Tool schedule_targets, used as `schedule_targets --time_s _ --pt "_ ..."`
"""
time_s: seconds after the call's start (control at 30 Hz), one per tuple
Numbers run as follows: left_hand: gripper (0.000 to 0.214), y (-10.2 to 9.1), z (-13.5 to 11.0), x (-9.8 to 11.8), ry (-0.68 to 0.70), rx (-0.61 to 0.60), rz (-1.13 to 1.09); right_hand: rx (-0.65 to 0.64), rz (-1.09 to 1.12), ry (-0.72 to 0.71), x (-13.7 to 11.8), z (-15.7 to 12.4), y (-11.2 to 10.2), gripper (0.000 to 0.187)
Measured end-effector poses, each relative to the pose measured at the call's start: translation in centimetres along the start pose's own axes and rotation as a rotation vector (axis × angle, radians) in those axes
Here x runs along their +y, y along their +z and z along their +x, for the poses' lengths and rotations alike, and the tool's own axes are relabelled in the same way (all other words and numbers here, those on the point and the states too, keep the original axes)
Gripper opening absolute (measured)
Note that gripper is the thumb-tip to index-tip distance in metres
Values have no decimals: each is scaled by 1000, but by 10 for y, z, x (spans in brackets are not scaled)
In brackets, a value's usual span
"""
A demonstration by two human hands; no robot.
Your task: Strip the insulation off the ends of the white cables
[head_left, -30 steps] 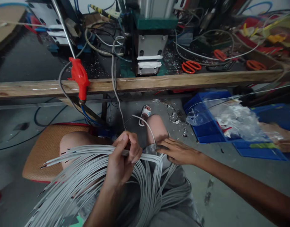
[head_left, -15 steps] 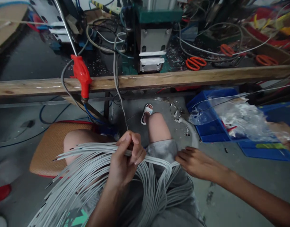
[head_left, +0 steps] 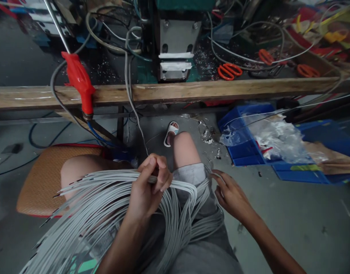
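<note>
A thick bundle of grey cables [head_left: 100,201] lies across my lap, bent over my right thigh, with its cut ends fanning out to the left. My left hand [head_left: 149,188] is closed around the top of the bundle near the bend. My right hand [head_left: 230,194] is beside my right thigh, fingers loosely curled and touching the cable loops that hang there; I cannot make out a cable held in it.
A wooden bench edge [head_left: 175,91] runs across in front of me, with a grey metal machine [head_left: 176,49], a red-handled lever [head_left: 77,82] and orange scissors [head_left: 229,71] on it. Blue bins [head_left: 249,152] with plastic bags stand on the floor at right. An orange stool [head_left: 40,179] sits at left.
My right hand has drawn back from the top of the bundle to the side of my thigh. The single cable that it lifted is no longer raised. My left hand keeps its grip.
</note>
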State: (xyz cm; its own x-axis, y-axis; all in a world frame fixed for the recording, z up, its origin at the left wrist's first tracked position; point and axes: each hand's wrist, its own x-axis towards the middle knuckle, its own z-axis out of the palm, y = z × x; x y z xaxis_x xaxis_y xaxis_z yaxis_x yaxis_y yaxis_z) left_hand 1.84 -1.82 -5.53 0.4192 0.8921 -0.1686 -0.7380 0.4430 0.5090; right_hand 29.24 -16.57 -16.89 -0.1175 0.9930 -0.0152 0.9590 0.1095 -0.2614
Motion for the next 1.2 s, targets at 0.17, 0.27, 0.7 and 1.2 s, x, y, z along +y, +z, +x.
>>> schedule_targets --time_s 0.17,0.27,0.7,1.2 --pt "22 2 0 -4 11 7 23 -5 226 -46 -15 11 -2 37" --pt "22 3 3 -7 19 6 31 26 341 5 -21 13 1 32" --pt "38 35 33 -56 -185 -138 144 5 1087 235 -76 52 -51 49" --pt "47 38 31 -67 -49 -141 375 486 734 25 -81 129 -143 26"
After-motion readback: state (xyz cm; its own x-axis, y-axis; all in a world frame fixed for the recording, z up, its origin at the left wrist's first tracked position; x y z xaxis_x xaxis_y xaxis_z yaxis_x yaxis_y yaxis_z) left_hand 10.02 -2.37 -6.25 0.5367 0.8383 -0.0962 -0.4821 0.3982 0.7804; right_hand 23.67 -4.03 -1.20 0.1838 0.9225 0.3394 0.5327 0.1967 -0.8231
